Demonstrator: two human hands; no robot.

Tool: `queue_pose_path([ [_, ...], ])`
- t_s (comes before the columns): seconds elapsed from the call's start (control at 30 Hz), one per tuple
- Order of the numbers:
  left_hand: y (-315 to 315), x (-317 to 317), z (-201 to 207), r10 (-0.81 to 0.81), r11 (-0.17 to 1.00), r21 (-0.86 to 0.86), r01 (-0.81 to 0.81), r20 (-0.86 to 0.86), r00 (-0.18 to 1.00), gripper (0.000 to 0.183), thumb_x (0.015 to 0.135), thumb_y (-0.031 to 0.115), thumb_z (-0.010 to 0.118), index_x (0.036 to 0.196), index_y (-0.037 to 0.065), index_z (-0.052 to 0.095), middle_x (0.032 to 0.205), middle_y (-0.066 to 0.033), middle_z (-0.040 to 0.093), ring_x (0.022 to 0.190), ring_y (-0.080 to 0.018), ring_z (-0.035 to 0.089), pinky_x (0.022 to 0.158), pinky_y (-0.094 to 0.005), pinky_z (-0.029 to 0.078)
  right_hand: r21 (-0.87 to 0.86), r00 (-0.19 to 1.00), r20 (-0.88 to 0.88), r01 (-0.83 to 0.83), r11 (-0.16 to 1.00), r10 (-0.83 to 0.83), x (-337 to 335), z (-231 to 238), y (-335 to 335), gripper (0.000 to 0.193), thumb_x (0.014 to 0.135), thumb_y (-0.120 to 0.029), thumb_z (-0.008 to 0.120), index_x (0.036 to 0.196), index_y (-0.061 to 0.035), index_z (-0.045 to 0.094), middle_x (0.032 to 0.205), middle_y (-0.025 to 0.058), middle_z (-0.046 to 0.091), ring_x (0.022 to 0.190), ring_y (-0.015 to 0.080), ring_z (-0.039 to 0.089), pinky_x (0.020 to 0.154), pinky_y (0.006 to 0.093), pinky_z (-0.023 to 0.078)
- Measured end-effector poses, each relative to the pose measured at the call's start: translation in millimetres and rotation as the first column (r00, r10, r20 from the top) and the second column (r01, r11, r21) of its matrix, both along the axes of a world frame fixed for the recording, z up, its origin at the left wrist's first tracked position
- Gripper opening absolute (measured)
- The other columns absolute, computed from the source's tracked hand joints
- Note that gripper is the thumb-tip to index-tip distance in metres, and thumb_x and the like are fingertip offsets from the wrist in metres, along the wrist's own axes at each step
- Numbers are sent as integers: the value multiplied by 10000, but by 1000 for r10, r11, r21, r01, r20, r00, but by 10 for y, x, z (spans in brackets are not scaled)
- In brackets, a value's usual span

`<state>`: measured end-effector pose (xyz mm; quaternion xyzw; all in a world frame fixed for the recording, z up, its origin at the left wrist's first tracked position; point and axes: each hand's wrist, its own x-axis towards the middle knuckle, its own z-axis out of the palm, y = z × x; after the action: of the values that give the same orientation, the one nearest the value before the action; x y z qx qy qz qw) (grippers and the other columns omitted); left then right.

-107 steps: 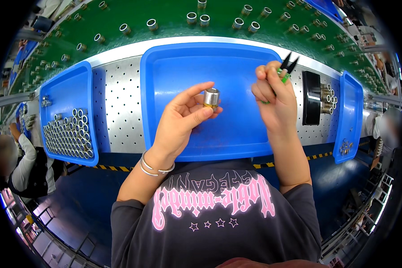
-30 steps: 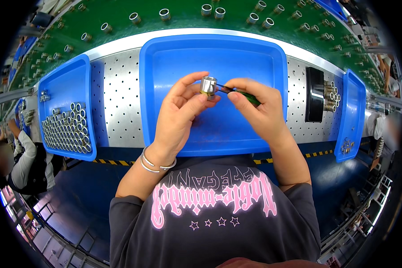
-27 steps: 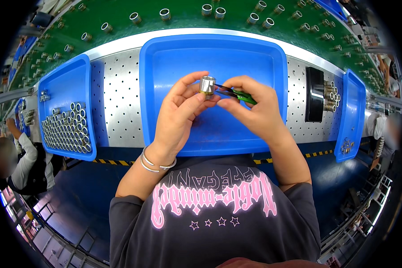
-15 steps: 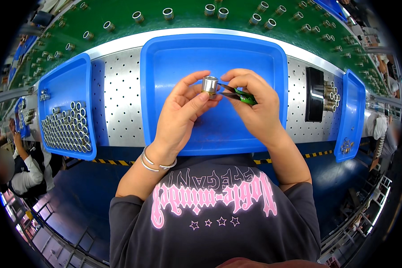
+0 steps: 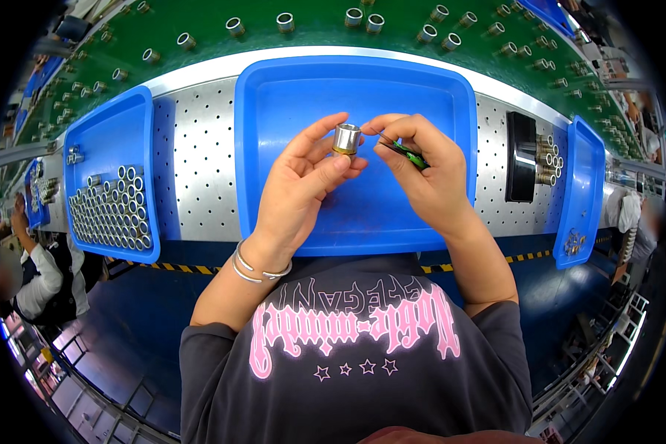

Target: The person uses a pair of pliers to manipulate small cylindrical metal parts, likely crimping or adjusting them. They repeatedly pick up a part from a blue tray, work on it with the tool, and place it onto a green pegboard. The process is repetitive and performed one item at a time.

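Over the big blue tray (image 5: 355, 74), my left hand (image 5: 296, 174) grips a shiny metal sleeve (image 5: 346, 138) between thumb and fingers. The sleeve is a short open cylinder, held upright, with a yellowish band round its lower end. To its right, my right hand (image 5: 433, 166) is closed round small green-handled snips (image 5: 413, 157). Their dark blades point left toward the sleeve, apart from it and nearly together. My right index fingertip is close to the sleeve's upper rim; I cannot tell whether it touches.
A blue tray (image 5: 149, 126) at left holds many stacked sleeves. At right are a black device (image 5: 522, 155), several sleeves (image 5: 549, 159) and another blue tray (image 5: 596, 148) with small parts. More sleeves stand on the green conveyor (image 5: 311, 41) beyond. A person (image 5: 48, 274) sits at far left.
The snips have drawn back right from the sleeve and their blades have come closer together. My left hand has stayed nearly still. Sleeves on the green conveyor have shifted slightly right.
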<state>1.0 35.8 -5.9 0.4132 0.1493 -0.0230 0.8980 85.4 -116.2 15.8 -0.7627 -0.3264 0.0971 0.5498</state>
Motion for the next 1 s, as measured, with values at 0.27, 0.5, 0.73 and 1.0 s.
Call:
queue_pose_path([
  [0.27,25,2,7,-34,998,-56,32,-29,999,493,847,50,587,1311,29,421,1140,-139,572,906,-165,609,814,-254,476,72,995,-104,11,997,-4,9,-54,-10,137,787,36,607,895,-10,537,925,102,641,643,99,545,569,226,433],
  [0.5,1,4,-11,-45,998,53,45,10,999,480,844,-9,548,1306,2,417,1123,-147,576,892,-158,613,798,-251,487,47,1000,-23,0,999,1,-25,12,6,163,761,52,601,896,-16,539,919,110,641,752,212,632,639,269,485],
  [0.73,-34,-30,-50,-48,972,234,35,51,998,412,888,31,501,1291,-15,428,1067,-127,593,892,-165,615,797,-267,497,4,997,78,-15,1000,15,-46,48,-11,218,717,84,557,905,-27,547,902,113,644,784,263,648,647,292,503],
  [1.0,-42,-56,-70,-86,967,248,59,100,991,384,895,60,499,1269,-19,455,993,-137,610,868,-180,622,774,-285,510,50,999,40,25,998,-27,-31,8,-62,220,723,76,569,918,-25,561,907,113,636,809,256,635,680,290,495],
])
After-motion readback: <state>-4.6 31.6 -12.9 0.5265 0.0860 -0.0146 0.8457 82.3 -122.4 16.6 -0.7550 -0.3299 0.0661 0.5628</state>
